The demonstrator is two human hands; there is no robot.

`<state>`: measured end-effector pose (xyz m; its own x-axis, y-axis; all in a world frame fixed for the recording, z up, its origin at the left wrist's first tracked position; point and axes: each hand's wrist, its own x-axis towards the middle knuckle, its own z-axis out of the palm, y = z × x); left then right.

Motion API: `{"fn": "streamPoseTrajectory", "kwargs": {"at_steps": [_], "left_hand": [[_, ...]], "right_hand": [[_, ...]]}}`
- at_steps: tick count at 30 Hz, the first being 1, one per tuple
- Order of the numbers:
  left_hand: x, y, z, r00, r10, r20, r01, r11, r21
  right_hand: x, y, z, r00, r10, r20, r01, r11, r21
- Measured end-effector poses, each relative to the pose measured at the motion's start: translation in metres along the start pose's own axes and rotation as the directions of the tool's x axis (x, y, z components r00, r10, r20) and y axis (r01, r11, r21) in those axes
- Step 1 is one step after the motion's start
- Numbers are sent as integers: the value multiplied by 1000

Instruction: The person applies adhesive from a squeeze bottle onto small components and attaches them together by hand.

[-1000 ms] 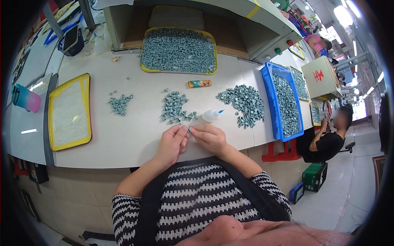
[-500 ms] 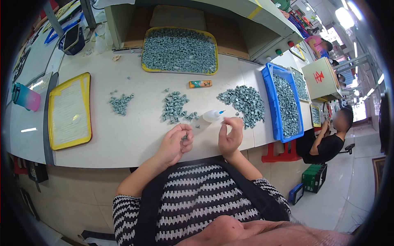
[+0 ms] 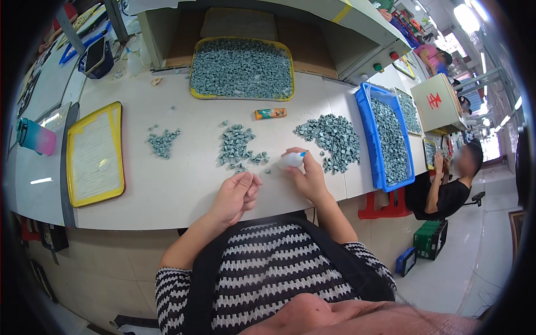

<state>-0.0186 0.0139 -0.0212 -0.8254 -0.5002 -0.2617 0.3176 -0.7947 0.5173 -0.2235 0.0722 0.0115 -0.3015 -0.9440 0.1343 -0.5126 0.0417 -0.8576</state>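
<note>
From my remote seat I see the white bottle just above the table's near edge, between the middle pile and the larger pile. The right hand grasps it, thumb and fingers wrapped around its body, the blue tip pointing away to the right. Too hard a squeeze could, I judge, push out contents early; a loose grip could let it topple. The left hand is curled tight; I cannot tell whether a piece sits inside, and slack fingers could drop one. A single loose piece lies between the hands, where a knuckle might flick it away. Farther out, a careless sweep could knock the orange packet or mix pieces near the blue bin.
</note>
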Motion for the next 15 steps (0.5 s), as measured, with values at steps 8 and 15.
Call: {"fn": "streamPoseTrajectory", "kwargs": {"at_steps": [8,15], "left_hand": [[2,9,17,993,-22,-119,4,989,-149],[-2,4,5,998,23,-58,-29,995,-97]], "right_hand": [[1,-9,8,960,-57,276,69,997,-35],[-1,6,12,978,-53,202,40,997,71]]}}
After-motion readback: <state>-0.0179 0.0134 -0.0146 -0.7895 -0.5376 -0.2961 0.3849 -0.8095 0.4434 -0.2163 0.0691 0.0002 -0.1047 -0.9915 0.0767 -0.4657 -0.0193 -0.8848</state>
